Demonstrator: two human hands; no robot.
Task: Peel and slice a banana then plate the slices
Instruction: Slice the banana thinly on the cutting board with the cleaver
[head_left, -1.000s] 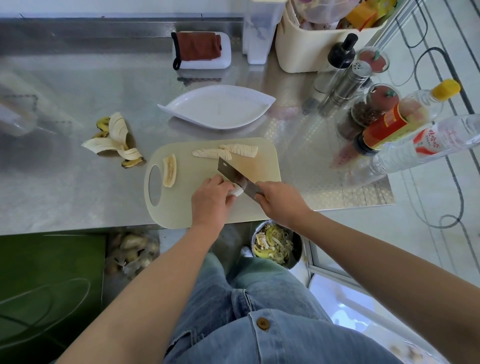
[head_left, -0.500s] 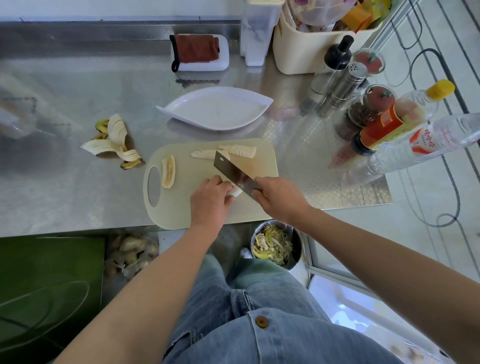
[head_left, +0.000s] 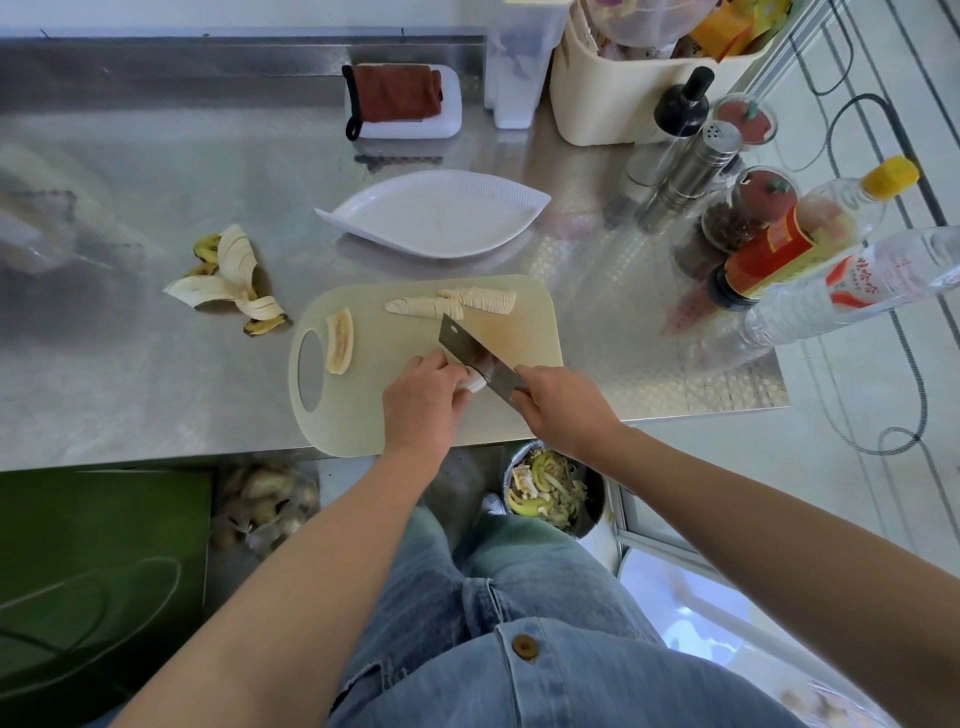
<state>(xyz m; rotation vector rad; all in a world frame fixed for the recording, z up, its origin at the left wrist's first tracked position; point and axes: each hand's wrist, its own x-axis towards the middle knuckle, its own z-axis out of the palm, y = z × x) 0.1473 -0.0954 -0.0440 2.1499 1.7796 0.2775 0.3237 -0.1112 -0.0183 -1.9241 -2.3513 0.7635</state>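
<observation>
Since half a second ago the knife (head_left: 478, 358) has dropped slightly, its blade now sitting against the banana piece (head_left: 475, 383) at the front of the cutting board (head_left: 353, 415).

Head view: the left hand (head_left: 423, 400) curls over that piece, fingers bent and pinning it down just beside the blade. The right hand (head_left: 563, 410) is clenched round the knife handle. Two rows of cut slices (head_left: 452, 306) lie along the board's back edge, and a halved length of banana (head_left: 339, 340) lies by the handle hole at its left end. The white plate (head_left: 431, 218) stands on the bench (head_left: 130, 389) just behind the board; the peel (head_left: 228, 283) lies to the board's left.
</observation>
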